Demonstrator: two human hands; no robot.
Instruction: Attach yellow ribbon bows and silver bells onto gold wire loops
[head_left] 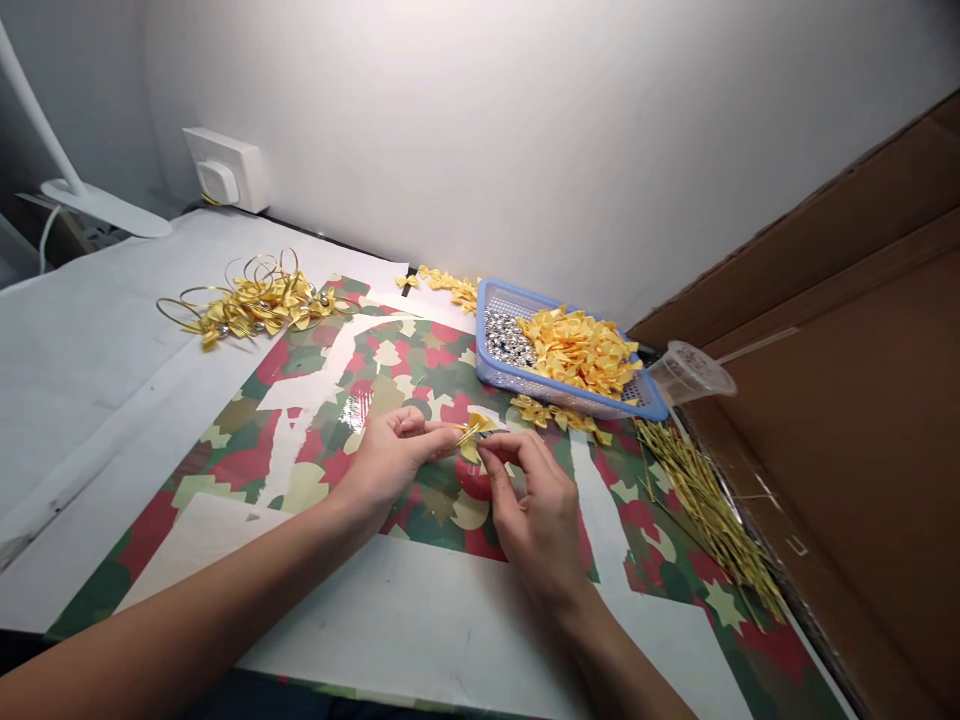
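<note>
Above the middle of the table, my left hand [390,455] pinches gold wire strands at a yellow ribbon bow [481,423]. Close on the bow's right side is my right hand [534,495], thumb and forefinger pressed together. Whatever lies between those fingertips is too small to make out. A blue basket [491,375] behind my hands holds silver bells or beads [508,338] and a heap of yellow bows [581,350]. On the left lies a pile of bows with looped gold wires [262,305] and silver balls.
Loose bows [555,412] lie before the basket, others [450,285] behind it. A bundle of gold wire ties [712,510] and a clear plastic cup [694,372] are at the right, by a cardboard wall [847,400]. Torn patterned paper [442,500] covers the table. A white lamp base [109,208] stands far left.
</note>
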